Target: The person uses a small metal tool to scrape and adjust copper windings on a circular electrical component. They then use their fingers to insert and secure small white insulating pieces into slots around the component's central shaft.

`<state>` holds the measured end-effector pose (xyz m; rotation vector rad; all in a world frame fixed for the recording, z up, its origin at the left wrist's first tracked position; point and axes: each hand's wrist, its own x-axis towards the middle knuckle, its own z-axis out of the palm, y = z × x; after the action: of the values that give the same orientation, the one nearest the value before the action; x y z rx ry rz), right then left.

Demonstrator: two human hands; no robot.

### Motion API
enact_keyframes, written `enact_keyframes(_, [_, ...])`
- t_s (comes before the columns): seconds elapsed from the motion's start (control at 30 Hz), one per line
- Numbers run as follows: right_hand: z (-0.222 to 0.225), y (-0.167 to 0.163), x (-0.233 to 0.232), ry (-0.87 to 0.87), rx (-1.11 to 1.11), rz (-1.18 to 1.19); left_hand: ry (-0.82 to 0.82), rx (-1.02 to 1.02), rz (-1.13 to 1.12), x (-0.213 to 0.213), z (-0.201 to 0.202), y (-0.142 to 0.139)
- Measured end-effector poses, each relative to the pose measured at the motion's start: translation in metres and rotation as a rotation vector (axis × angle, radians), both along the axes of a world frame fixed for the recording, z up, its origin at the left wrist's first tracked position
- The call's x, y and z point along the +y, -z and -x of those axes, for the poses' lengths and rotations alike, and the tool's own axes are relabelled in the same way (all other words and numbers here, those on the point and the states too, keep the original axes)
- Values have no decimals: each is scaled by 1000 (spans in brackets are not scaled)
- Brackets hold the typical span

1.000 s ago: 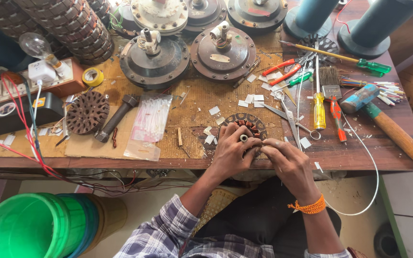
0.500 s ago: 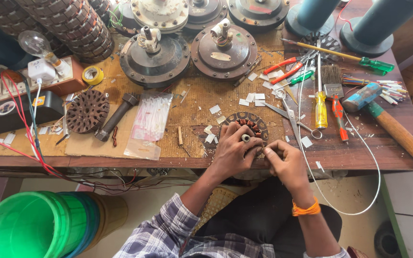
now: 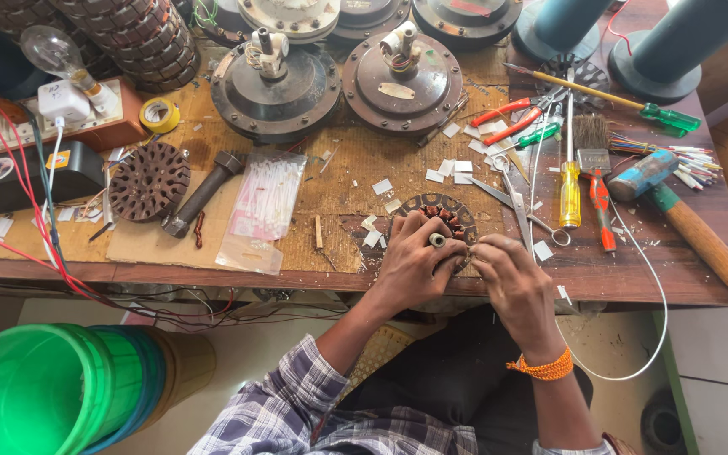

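Observation:
A round fan stator [image 3: 436, 214] with copper windings lies near the front edge of the wooden workbench [image 3: 634, 282]. My left hand [image 3: 413, 261] rests over its front left part, fingers curled on the windings. My right hand [image 3: 511, 282], with an orange thread band at the wrist, is just right of it, fingers bent toward the stator's rim. Whether the right fingers pinch a wire is hidden. Small white paper slips [image 3: 457, 168] lie scattered behind the stator.
Scissors [image 3: 516, 206], a yellow-handled screwdriver [image 3: 570, 190], pliers and a hammer [image 3: 684, 223] lie to the right. Two dark fan motor housings [image 3: 275, 80] stand behind. A bare stator core [image 3: 149, 181], plastic bag [image 3: 263, 202] and bulb board sit left. Green buckets [image 3: 35, 396] stand on the floor.
Both hands have shifted slightly on the stator; the right hand has drawn closer to the left one. Nothing else on the bench moved.

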<state>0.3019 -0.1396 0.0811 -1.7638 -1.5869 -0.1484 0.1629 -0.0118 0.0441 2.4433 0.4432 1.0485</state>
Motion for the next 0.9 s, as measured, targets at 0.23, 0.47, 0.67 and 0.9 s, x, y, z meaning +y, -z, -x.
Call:
enact_keyframes(0.23, [-9, -2, 3, -99, -167, -71, 8, -12, -2, -1, 1, -2])
enact_keyframes(0.47, [-10, 35, -2, 53, 212, 29, 0, -19, -6, -2, 0, -4])
enact_keyframes(0.67, [-29, 63, 3, -40, 1195, 319, 0, 25, -7, -2, 0, -2])
enact_keyframes(0.9, [-14, 26, 0, 33, 399, 28, 3, -9, -11, -1, 1, -1])
